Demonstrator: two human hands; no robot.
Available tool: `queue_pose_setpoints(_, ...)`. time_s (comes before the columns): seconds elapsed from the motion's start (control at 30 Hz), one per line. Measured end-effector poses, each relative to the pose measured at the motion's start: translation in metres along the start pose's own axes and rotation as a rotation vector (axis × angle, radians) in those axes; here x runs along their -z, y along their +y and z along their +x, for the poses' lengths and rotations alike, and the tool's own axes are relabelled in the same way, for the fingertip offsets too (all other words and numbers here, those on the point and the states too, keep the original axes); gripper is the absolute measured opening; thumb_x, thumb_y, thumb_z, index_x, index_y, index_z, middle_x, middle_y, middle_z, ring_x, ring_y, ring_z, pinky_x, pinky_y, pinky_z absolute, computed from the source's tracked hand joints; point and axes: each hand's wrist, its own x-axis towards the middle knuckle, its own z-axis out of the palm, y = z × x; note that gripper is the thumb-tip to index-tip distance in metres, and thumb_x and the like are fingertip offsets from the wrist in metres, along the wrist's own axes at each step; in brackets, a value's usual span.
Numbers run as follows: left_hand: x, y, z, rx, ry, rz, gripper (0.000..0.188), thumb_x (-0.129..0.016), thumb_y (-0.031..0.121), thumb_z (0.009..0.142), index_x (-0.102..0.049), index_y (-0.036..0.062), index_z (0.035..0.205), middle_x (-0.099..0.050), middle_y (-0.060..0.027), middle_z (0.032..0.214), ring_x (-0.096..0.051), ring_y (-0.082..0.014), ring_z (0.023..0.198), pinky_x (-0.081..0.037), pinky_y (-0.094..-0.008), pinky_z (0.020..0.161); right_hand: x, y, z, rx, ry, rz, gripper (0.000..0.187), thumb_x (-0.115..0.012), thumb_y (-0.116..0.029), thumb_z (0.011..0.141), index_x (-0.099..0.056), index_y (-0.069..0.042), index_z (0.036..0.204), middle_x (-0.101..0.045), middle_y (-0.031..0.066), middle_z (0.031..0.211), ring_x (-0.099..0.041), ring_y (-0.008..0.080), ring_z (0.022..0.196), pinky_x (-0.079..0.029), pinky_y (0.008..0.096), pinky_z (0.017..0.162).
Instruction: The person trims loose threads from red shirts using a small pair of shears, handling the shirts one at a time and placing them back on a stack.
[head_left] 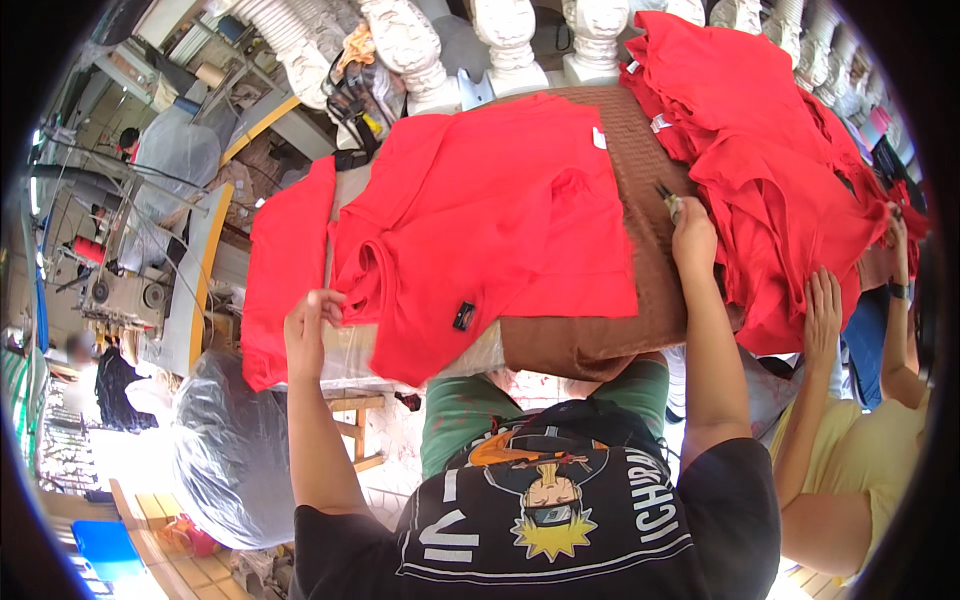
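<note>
While the left hand [308, 322] pinches the collar edge of the red shirt [480, 220] spread mid-frame on the brown cloth [610, 330], the right hand [692, 228] is closed around small snips [668, 203] just right of it. Risk imo: those blades sit close to the fabric, so a careless snip could nick it. A co-worker's hand [822, 305] on the red pile [770, 150] at upper right might tug things too.

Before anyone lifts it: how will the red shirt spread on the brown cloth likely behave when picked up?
The red shirt would probably go floppy: it lies creased and bunches where the left hand pinches it. It looks thin, so likely light. Its edge already droops over the table's brown cloth.
</note>
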Motion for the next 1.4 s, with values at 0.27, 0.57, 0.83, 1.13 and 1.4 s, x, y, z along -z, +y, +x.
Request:
queue_pose_setpoints(0.27, -0.026, -0.062, 0.007, 0.256, 0.103, 0.639, 0.069, -0.066, 0.051, 0.082, -0.055, -0.0001, 0.126, -0.054, -0.0266, 0.125, -0.053, -0.0358, 0.118, -0.044, -0.0423, 0.097, 0.018, -0.066, 0.01, -0.454, -0.376, 0.909, 0.037, -0.056, -0.035, 0.096, -0.058, 0.0, 0.108, -0.054, -0.0028, 0.074, -0.044, 0.005, 0.06, -0.035, 0.0207, 0.054)
queue_pose_setpoints(0.57, -0.072, -0.081, 0.038, 0.402, 0.479, 0.709, 0.104, -0.076, 0.054, 0.068, -0.029, 0.0024, 0.145, -0.032, -0.0296, 0.143, -0.034, -0.0452, 0.132, -0.035, -0.0498, 0.107, -0.016, -0.087, -0.006, -0.245, -0.453, 0.095, 0.062, -0.08, -0.043, 0.068, -0.065, 0.003, 0.106, -0.067, 0.0241, 0.102, -0.066, 0.0327, 0.095, -0.05, 0.0398, 0.082)
queue_pose_setpoints(0.83, -0.049, -0.107, 0.043, 0.369, 0.353, 0.763, 0.089, -0.078, 0.046, 0.071, -0.04, -0.0014, 0.137, -0.052, -0.0251, 0.129, -0.048, -0.0412, 0.123, -0.039, -0.045, 0.103, 0.008, -0.081, -0.007, -0.225, -0.711, 0.304, 0.04, -0.08, -0.035, 0.069, -0.067, 0.001, 0.082, -0.065, 0.0146, 0.068, -0.065, 0.024, 0.067, -0.05, 0.0384, 0.066)
queue_pose_setpoints(1.13, -0.052, -0.059, 0.026, 0.19, 0.179, 0.415, 0.061, -0.077, 0.039, 0.077, -0.059, 0.0001, 0.12, -0.063, -0.0208, 0.114, -0.062, -0.0289, 0.098, -0.049, -0.037, 0.084, 0.039, -0.038, 0.058, -0.116, -0.322, 0.04, 0.04, -0.073, -0.029, 0.079, -0.065, -0.001, 0.106, -0.065, 0.01, 0.077, -0.058, 0.0187, 0.058, -0.05, 0.0348, 0.059)
queue_pose_setpoints(1.4, -0.065, 0.0, -0.001, 0.399, -0.189, 0.534, 0.06, -0.062, 0.059, 0.083, -0.07, -0.0004, 0.079, -0.066, -0.0142, 0.067, -0.066, -0.0233, 0.065, -0.049, -0.0373, 0.062, 0.023, -0.048, 0.034, -0.217, -0.562, 0.334, 0.049, -0.067, -0.047, 0.082, -0.066, -0.004, 0.105, -0.065, 0.0119, 0.079, -0.065, 0.0251, 0.072, -0.052, 0.0363, 0.072)
